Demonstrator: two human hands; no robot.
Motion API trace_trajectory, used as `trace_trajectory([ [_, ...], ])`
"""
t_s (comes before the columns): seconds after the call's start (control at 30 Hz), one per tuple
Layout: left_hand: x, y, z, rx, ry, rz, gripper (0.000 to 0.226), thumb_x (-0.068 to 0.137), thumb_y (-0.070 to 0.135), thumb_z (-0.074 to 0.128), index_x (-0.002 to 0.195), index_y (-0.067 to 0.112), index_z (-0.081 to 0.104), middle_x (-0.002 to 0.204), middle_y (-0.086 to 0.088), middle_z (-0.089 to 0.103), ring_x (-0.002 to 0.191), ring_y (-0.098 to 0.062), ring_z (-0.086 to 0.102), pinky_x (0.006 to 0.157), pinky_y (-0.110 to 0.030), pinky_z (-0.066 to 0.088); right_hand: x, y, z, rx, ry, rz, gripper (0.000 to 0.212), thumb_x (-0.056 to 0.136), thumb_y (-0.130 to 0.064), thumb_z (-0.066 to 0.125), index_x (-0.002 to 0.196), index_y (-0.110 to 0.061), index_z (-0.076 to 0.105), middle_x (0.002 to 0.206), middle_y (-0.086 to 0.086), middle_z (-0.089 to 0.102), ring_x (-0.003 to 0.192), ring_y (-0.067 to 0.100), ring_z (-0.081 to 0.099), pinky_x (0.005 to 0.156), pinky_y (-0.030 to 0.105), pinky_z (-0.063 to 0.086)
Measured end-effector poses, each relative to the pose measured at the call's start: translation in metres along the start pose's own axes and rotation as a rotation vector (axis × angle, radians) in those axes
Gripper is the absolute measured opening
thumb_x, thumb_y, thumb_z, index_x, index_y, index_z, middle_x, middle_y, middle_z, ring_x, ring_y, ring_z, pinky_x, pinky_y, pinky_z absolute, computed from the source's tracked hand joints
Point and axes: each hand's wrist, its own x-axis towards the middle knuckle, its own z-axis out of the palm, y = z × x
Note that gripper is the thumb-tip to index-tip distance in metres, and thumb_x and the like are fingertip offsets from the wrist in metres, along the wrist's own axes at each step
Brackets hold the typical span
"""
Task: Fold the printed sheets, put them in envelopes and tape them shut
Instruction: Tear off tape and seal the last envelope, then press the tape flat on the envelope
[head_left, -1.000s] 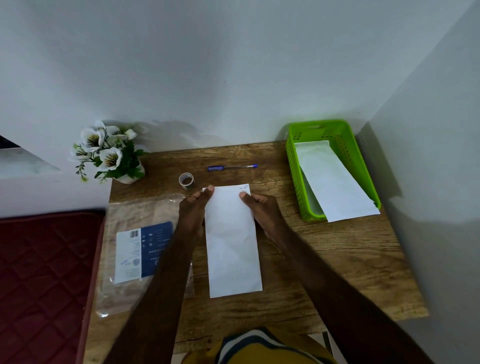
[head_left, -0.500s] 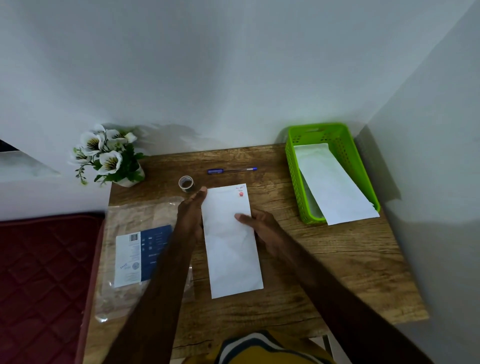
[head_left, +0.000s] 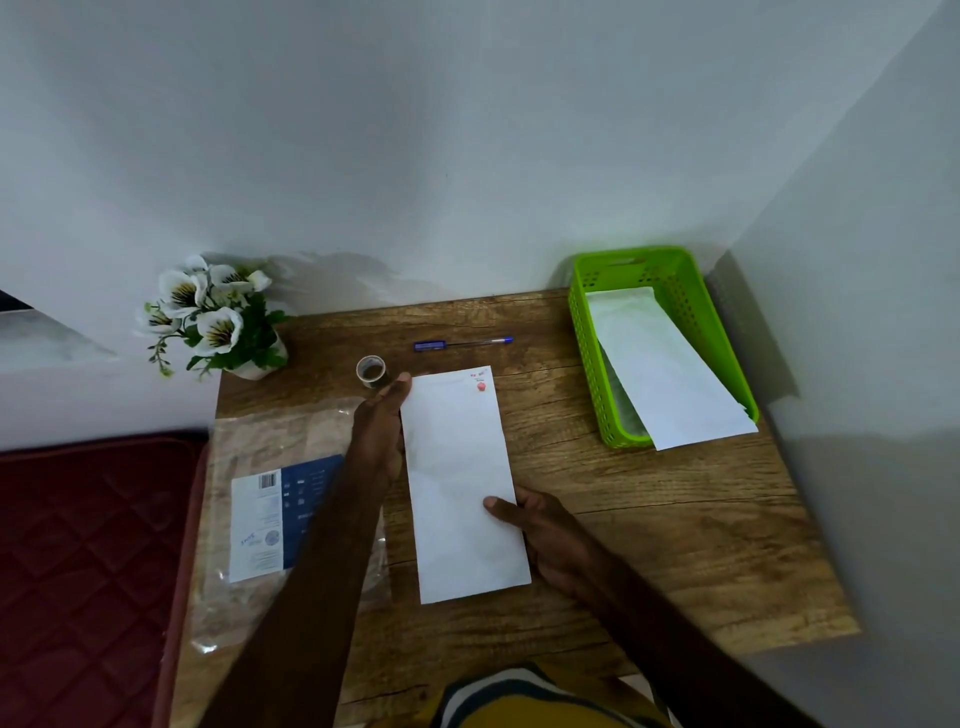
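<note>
Folded white sheet (head_left: 460, 483) lies flat on the wooden table (head_left: 649, 519), long and narrow, running away from the person, between the two hands. Plain white face up, faint creasing, small red printed mark near its far right corner. Near end slightly wider-looking than far end, edges straight.

Left hand (head_left: 382, 426) lies along the sheet's left edge, fingers straight and together, fingertips reaching the far left corner; it touches the edge, nothing gripped. Right hand (head_left: 540, 525) is at the sheet's right edge near the lower half, thumb pressed on top of the paper, the other fingers loosely bent beside or under the edge; can't tell whether they go under it.

Just beyond the left fingertips: small tape roll (head_left: 371, 371), standing on its side, opening toward the camera. Further out from both hands: blue pen (head_left: 462, 343) lying crosswise. Far left of the left hand: pot of white flowers (head_left: 213, 317) at the table corner. Under the left forearm: clear plastic pack (head_left: 270, 509) with a blue-and-white label, flat on the table. Well to the right of the right hand: green basket (head_left: 691, 306) with a white envelope (head_left: 665, 374) in it, its near end sticking out over the rim.
</note>
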Motion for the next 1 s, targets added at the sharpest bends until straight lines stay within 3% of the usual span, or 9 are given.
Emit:
trace_trajectory([
  [0.1, -0.001, 0.000, -0.002, 0.004, -0.007, -0.001, 0.024, 0.101, 0.040, 0.060, 0.112, 0.021, 0.067, 0.095, 0.005, 0.080, 0.083, -0.016, 0.078, 0.056, -0.028, 0.060, -0.001, 0.001, 0.002, -0.004, 0.009, -0.016, 0.029, 0.099, -0.018, 0.064, 0.127, -0.010, 0.068, 0.121, 0.011, 0.075, 0.112, 0.029, 0.072, 0.093, 0.042, 0.060],
  [0.23, -0.001, 0.001, -0.002, 0.014, -0.034, 0.004, 0.028, 0.100, 0.040, 0.061, 0.116, 0.019, 0.069, 0.105, -0.001, 0.079, 0.095, -0.023, 0.077, 0.076, -0.039, 0.061, -0.013, -0.006, 0.005, -0.096, 0.083, -0.132, 0.025, 0.097, -0.021, 0.069, 0.121, -0.014, 0.073, 0.116, 0.009, 0.077, 0.107, 0.028, 0.074, 0.093, 0.044, 0.060],
  [0.4, -0.004, 0.007, -0.007, 0.022, -0.116, 0.076, 0.040, 0.099, 0.048, 0.059, 0.122, 0.017, 0.071, 0.114, -0.006, 0.077, 0.105, -0.024, 0.075, 0.087, -0.042, 0.059, -0.054, -0.047, 0.015, -0.342, 0.273, -0.437, 0.010, 0.096, -0.023, 0.071, 0.096, -0.022, 0.081, 0.093, 0.000, 0.081, 0.084, 0.015, 0.077, 0.066, 0.025, 0.058],
  [0.5, -0.006, 0.007, -0.011, 0.019, -0.194, 0.109, 0.046, 0.102, 0.050, 0.052, 0.123, 0.013, 0.069, 0.118, -0.010, 0.076, 0.108, -0.026, 0.074, 0.077, -0.035, 0.062, -0.081, -0.085, 0.015, -0.478, 0.443, -0.597, 0.014, 0.097, -0.025, 0.070, 0.091, -0.015, 0.079, 0.083, 0.003, 0.079, 0.072, 0.017, 0.073, 0.061, 0.032, 0.056],
  [0.63, -0.010, 0.004, -0.011, 0.089, -0.182, 0.112, 0.042, 0.103, 0.050, 0.050, 0.120, 0.017, 0.071, 0.116, -0.005, 0.077, 0.106, -0.024, 0.074, 0.078, -0.034, 0.060, -0.121, -0.138, 0.010, -0.757, 0.709, -0.878, 0.027, 0.103, -0.026, 0.060, 0.084, -0.009, 0.069, 0.069, 0.007, 0.063, 0.059, 0.001, 0.050, 0.055, 0.025, 0.041],
  [0.7, -0.010, 0.002, -0.011, 0.105, -0.173, 0.097, 0.041, 0.103, 0.049, 0.050, 0.119, 0.018, 0.071, 0.114, -0.004, 0.077, 0.105, -0.023, 0.075, 0.080, -0.036, 0.060, -0.135, -0.158, 0.004, -0.903, 0.873, -0.955, 0.025, 0.104, -0.028, 0.055, 0.090, -0.014, 0.070, 0.063, 0.003, 0.059, 0.059, 0.009, 0.054, 0.057, 0.028, 0.040],
  [0.8, -0.011, 0.000, -0.010, 0.118, -0.154, 0.074, 0.039, 0.103, 0.048, 0.050, 0.117, 0.019, 0.072, 0.113, -0.003, 0.078, 0.103, -0.023, 0.075, 0.083, -0.038, 0.059, -0.132, -0.178, -0.006, -1.222, 1.161, -0.943, 0.024, 0.102, -0.024, 0.048, 0.103, -0.010, 0.067, 0.076, 0.018, 0.067, 0.070, 0.042, 0.063, 0.062, 0.040, 0.046],
  [0.9, -0.013, -0.003, -0.010, 0.125, -0.145, 0.064, 0.038, 0.104, 0.047, 0.050, 0.117, 0.020, 0.073, 0.112, -0.003, 0.078, 0.102, -0.022, 0.075, 0.080, -0.036, 0.060, -0.103, -0.184, -0.015, -1.522, 1.262, -0.744, 0.023, 0.102, -0.011, 0.045, 0.118, -0.005, 0.061, 0.106, 0.022, 0.068, 0.093, 0.044, 0.066, 0.070, 0.045, 0.050],
  [1.0, -0.014, -0.005, -0.011, 0.128, -0.143, 0.065, 0.039, 0.104, 0.048, 0.049, 0.116, 0.020, 0.073, 0.112, -0.003, 0.078, 0.100, -0.020, 0.076, 0.077, -0.034, 0.059, -0.066, -0.177, -0.021, -1.732, 1.197, -0.372, 0.036, 0.101, -0.005, 0.042, 0.135, 0.002, 0.051, 0.139, 0.022, 0.054, 0.123, 0.038, 0.058, 0.084, 0.046, 0.052],
])
